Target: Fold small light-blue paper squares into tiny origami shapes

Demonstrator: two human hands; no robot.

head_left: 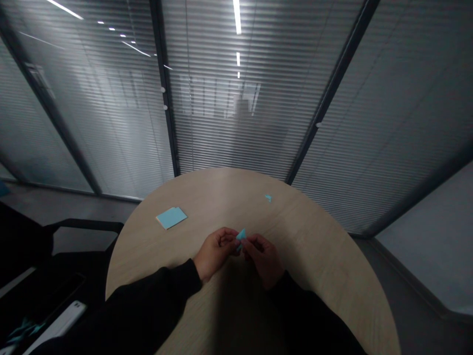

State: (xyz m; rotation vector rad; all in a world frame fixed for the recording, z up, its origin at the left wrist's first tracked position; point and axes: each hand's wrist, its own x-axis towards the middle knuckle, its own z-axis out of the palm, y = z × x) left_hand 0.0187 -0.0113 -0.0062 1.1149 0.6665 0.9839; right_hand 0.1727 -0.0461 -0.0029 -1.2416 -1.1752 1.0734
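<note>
Between my two hands, over the near middle of the round table, is a small piece of folded blue paper [241,234] with a pointed tip facing up. My left hand [217,250] pinches it from the left with thumb and fingers. From the right, my right hand [262,254] grips its other side, fingertips pressed together. The fingers hide the paper's lower part. A stack of light blue paper sheets [172,217] lies on the table to the left. Farther back on the right lies a tiny blue folded piece [268,197], apart from both hands.
The round wooden table [325,276] has a curved edge. At the left stands a black chair [86,227], with a white phone-like object [61,325] and crumpled blue pieces [24,331] on or near it. Glass partitions with blinds [229,133] rise behind the table.
</note>
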